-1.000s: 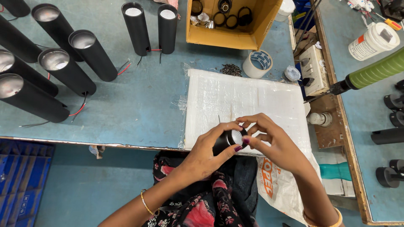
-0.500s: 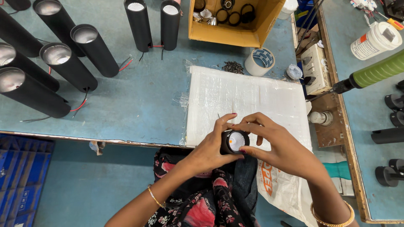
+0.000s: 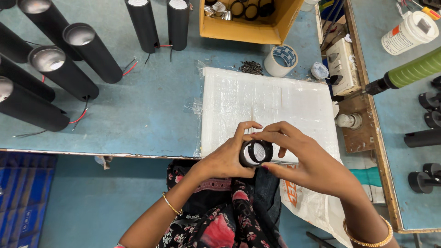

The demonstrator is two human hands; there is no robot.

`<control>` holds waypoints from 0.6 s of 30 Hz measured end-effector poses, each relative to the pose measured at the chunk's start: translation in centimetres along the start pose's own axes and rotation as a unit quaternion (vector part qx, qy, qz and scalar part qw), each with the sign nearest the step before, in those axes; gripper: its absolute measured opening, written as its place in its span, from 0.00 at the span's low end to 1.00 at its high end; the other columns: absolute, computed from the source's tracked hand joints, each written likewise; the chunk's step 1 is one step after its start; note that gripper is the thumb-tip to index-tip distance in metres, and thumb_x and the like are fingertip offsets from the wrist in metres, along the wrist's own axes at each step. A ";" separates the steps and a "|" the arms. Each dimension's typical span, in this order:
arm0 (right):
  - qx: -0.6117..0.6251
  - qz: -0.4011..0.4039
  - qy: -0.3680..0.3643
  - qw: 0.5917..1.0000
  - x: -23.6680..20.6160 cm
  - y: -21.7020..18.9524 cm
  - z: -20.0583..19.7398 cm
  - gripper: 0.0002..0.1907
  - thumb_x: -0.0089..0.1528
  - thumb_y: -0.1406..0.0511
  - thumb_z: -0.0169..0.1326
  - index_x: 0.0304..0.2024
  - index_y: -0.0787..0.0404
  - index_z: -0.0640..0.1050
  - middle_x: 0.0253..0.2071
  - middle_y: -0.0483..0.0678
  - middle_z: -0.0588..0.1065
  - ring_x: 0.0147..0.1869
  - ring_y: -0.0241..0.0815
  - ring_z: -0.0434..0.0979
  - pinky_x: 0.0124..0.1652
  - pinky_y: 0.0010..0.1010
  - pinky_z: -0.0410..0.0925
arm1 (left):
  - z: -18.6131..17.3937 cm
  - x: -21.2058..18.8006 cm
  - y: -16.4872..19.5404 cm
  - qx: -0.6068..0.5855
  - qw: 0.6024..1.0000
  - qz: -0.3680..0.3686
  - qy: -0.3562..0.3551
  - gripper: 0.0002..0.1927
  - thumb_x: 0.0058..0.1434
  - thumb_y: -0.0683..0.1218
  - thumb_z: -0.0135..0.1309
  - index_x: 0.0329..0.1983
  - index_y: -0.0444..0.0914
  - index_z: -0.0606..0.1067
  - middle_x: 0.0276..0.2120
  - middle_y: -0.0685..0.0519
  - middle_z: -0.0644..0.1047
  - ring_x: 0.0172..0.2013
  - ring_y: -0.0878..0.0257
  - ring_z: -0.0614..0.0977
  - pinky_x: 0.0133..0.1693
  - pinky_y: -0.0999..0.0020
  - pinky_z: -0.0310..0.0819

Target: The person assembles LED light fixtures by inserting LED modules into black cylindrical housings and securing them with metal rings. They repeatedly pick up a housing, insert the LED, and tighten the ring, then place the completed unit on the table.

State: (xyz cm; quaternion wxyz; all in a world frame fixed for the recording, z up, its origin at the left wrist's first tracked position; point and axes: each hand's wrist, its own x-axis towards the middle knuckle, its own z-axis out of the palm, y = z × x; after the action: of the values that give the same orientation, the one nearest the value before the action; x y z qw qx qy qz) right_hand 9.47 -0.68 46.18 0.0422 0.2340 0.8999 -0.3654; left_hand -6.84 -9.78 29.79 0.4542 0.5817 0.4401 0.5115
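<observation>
Both hands hold one small black round lamp part [image 3: 255, 153] with a pale textured face, just over the near edge of a white foam sheet [image 3: 266, 98]. My left hand [image 3: 228, 155] grips its left side, thumb and fingers curled around the rim. My right hand [image 3: 307, 158] covers its right side, fingertips on the top rim and thumb under it. The part's face points up at the camera. A gold bangle sits on each wrist.
Several long black tube housings [image 3: 82, 53] with red and black wires lie at the left of the blue table [image 3: 151, 110]. A cardboard box [image 3: 250, 23] of rings stands at the back. A tape roll [image 3: 281, 59], small screws [image 3: 251, 68], a switch box [image 3: 342, 59] and a green-handled tool [image 3: 409, 73] are to the right.
The part has been turned in my hands, so its pale face now shows more fully. Both hands stay at the near edge of the sheet.
</observation>
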 end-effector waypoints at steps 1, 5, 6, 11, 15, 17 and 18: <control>0.005 -0.019 0.011 1.000 0.0 0.0 -0.1 0.30 0.55 0.62 0.62 0.61 0.51 0.76 0.54 0.47 0.75 0.51 0.45 0.77 0.46 0.33 0.72 | 0.0 0.0 -0.1 0.006 1.000 -0.006 -0.004 0.54 0.44 0.42 0.64 0.71 0.41 0.46 0.51 0.43 0.79 0.49 0.51 0.82 0.54 0.61 0.74; 0.006 -0.076 0.055 0.996 -1.1 0.7 -1.0 0.27 0.58 0.63 0.61 0.60 0.55 0.76 0.54 0.49 0.76 0.54 0.43 0.76 0.47 0.31 0.72 | 0.1 0.0 -0.3 0.021 1.000 0.006 -0.009 0.52 0.43 0.41 0.65 0.68 0.40 0.48 0.49 0.44 0.79 0.48 0.52 0.82 0.53 0.62 0.74; 0.002 -0.087 0.066 0.994 -1.4 1.1 -1.1 0.26 0.58 0.64 0.61 0.60 0.56 0.76 0.54 0.50 0.76 0.55 0.43 0.76 0.47 0.31 0.72 | 0.1 0.0 -0.4 0.019 1.000 0.009 -0.012 0.52 0.43 0.41 0.64 0.69 0.40 0.49 0.48 0.45 0.79 0.48 0.52 0.82 0.54 0.62 0.74; -0.022 0.035 0.160 0.986 0.1 5.8 1.0 0.27 0.57 0.64 0.60 0.59 0.54 0.75 0.48 0.49 0.72 0.51 0.40 0.78 0.38 0.28 0.72 | 0.1 -0.2 -0.5 0.007 1.000 0.024 -0.013 0.50 0.45 0.42 0.64 0.69 0.41 0.50 0.46 0.46 0.80 0.47 0.53 0.82 0.55 0.62 0.74; -0.069 0.093 0.146 0.983 3.4 10.6 5.1 0.27 0.57 0.63 0.62 0.60 0.52 0.76 0.47 0.50 0.72 0.47 0.45 0.76 0.42 0.31 0.71 | 0.2 -0.2 -0.4 -0.001 1.000 0.025 -0.008 0.50 0.45 0.41 0.64 0.69 0.42 0.51 0.47 0.45 0.79 0.48 0.52 0.82 0.54 0.62 0.75; -0.087 0.075 0.163 0.980 4.1 11.6 5.9 0.26 0.57 0.63 0.63 0.59 0.54 0.76 0.48 0.52 0.72 0.48 0.47 0.75 0.43 0.32 0.70 | 0.1 -0.1 -0.4 0.007 1.000 0.015 -0.005 0.51 0.43 0.41 0.64 0.69 0.43 0.51 0.50 0.44 0.79 0.49 0.52 0.82 0.54 0.62 0.74; -0.086 0.046 0.184 0.978 4.0 11.6 5.8 0.26 0.57 0.63 0.64 0.59 0.56 0.76 0.49 0.53 0.72 0.49 0.48 0.74 0.42 0.33 0.71 | 0.0 -0.1 -0.3 0.014 1.000 0.014 -0.002 0.51 0.43 0.41 0.64 0.69 0.43 0.51 0.50 0.44 0.79 0.50 0.52 0.82 0.54 0.62 0.74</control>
State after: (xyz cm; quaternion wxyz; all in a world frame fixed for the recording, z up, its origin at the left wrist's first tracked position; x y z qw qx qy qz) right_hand 10.62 4.18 33.56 -0.0871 0.3337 0.9088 -0.2348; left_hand -6.83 -9.79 29.45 0.4397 0.5947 0.4383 0.5107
